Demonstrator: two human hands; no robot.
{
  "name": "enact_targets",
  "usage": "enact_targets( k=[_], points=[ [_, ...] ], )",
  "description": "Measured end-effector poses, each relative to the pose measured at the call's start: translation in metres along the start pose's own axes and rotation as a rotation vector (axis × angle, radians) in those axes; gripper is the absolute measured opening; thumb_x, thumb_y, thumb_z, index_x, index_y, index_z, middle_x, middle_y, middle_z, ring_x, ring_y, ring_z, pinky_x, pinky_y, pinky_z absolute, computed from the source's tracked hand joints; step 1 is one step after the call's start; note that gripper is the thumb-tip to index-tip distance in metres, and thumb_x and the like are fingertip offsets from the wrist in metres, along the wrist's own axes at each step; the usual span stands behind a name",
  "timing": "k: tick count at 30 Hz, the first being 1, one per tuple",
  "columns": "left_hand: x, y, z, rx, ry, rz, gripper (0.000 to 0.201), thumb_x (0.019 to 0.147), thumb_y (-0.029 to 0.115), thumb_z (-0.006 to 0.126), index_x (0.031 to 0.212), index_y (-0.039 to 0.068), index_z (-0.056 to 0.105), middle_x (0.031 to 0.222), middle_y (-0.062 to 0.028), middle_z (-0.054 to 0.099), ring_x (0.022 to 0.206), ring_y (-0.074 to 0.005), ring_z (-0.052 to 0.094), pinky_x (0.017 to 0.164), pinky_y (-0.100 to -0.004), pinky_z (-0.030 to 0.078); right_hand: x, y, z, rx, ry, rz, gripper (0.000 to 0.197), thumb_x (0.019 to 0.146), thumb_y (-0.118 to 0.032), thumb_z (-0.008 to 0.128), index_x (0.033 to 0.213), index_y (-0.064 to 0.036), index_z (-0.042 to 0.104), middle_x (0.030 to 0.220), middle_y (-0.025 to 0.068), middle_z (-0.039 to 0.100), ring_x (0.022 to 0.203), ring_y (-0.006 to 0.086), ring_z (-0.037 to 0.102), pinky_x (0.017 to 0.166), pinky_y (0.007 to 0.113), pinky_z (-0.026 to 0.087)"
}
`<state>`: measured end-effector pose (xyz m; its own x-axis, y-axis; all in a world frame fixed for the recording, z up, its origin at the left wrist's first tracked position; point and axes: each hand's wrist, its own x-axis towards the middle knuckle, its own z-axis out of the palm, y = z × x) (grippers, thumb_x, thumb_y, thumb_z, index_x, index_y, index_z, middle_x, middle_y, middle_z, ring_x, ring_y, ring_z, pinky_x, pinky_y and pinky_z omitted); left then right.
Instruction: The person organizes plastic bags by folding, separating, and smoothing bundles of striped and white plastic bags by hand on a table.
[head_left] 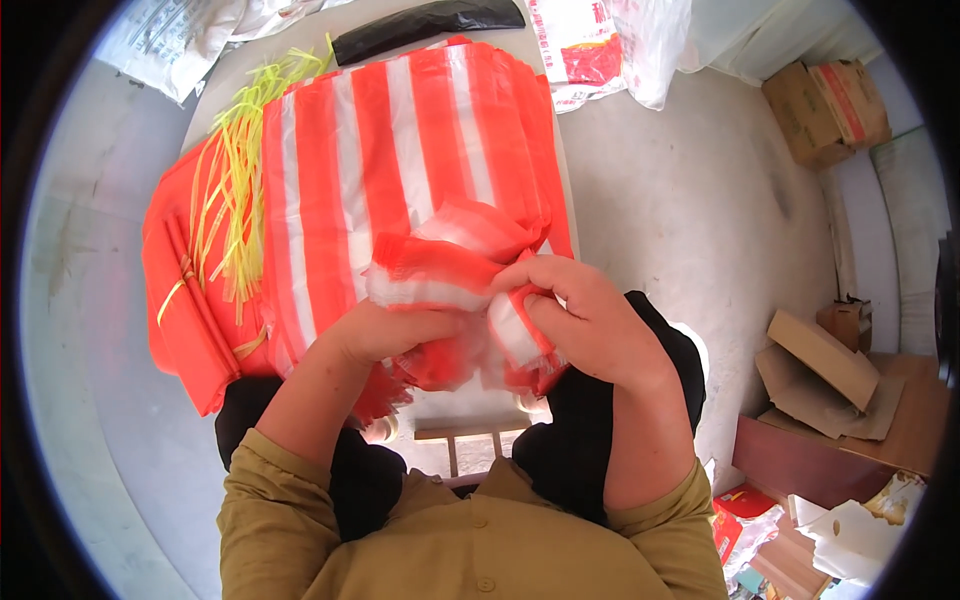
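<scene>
A thick pile of thin red-and-white striped plastic sheeting [375, 140] lies in front of me, close to my lap. A bunched striped piece [435, 275] with frayed edges is gathered at the pile's near edge. My left hand [390, 330] is closed on its left part, with the thumb pointing right. My right hand [585, 315] grips the right part, its fingers curled and thumb pressed in. The folds between the hands blur and hide some fingertips. Whether the piece is a bag or a flat sheet, I cannot tell.
Yellow strips [235, 190] lie left of the pile, over folded red sheeting [185, 290] tied with yellow. A black rolled bundle [430, 25] sits behind. Cardboard boxes [825, 110] stand at the far right, and an opened carton [820, 380] is nearer on the right.
</scene>
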<state>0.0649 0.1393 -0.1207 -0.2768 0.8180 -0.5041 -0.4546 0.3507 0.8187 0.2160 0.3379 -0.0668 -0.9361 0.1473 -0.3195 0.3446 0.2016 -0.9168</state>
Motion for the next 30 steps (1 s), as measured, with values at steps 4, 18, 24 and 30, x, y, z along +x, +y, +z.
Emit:
enact_targets(
  k=[4, 18, 24, 30],
  points=[
    [-0.006, 0.001, -0.001, -0.022, -0.04, 0.096, 0.039, 0.088, 0.007, 0.072, 0.126, 0.002, 0.065, 0.116, -0.0072, 0.07, 0.105, -0.0188, 0.067, 0.088, -0.0348, 0.056, 0.001, 0.002, 0.004, 0.013, 0.061, -0.083, 0.026, 0.096, -0.005, 0.053, 0.117, 0.0003, 0.067, 0.099, 0.0073, 0.068, 0.09, 0.014, 0.061, 0.082, 0.029, 0.049],
    [0.012, -0.023, 0.009, 0.399, 0.022, 0.516, 0.043, 0.09, 0.013, 0.071, 0.132, 0.006, 0.06, 0.126, -0.0089, 0.065, 0.117, -0.0242, 0.063, 0.099, -0.0384, 0.052, 0.009, -0.003, 0.032, -0.176, 0.176, -0.322, 0.034, 0.094, -0.016, 0.063, 0.125, -0.0004, 0.064, 0.104, 0.0133, 0.07, 0.094, 0.0202, 0.067, 0.082, 0.032, 0.052],
    [0.009, -0.008, 0.018, 0.113, 0.158, 0.183, 0.03, 0.103, 0.019, 0.059, 0.129, 0.004, 0.063, 0.123, -0.0081, 0.067, 0.112, -0.0176, 0.065, 0.09, -0.0328, 0.055, 0.009, -0.009, 0.037, -0.565, 0.241, -0.655, 0.041, 0.087, -0.013, 0.072, 0.127, -0.0036, 0.064, 0.111, 0.0133, 0.07, 0.103, 0.0219, 0.066, 0.09, 0.034, 0.051],
    [0.021, -0.007, 0.023, -0.429, 0.304, 0.222, 0.035, 0.105, 0.025, 0.06, 0.131, 0.003, 0.059, 0.125, -0.0088, 0.066, 0.112, -0.02, 0.064, 0.094, -0.0363, 0.054, 0.001, 0.017, -0.02, 0.283, 0.494, -0.198, 0.032, 0.108, -0.015, 0.047, 0.135, -0.0012, 0.057, 0.117, 0.0047, 0.066, 0.109, 0.014, 0.059, 0.098, 0.03, 0.046]
  ],
)
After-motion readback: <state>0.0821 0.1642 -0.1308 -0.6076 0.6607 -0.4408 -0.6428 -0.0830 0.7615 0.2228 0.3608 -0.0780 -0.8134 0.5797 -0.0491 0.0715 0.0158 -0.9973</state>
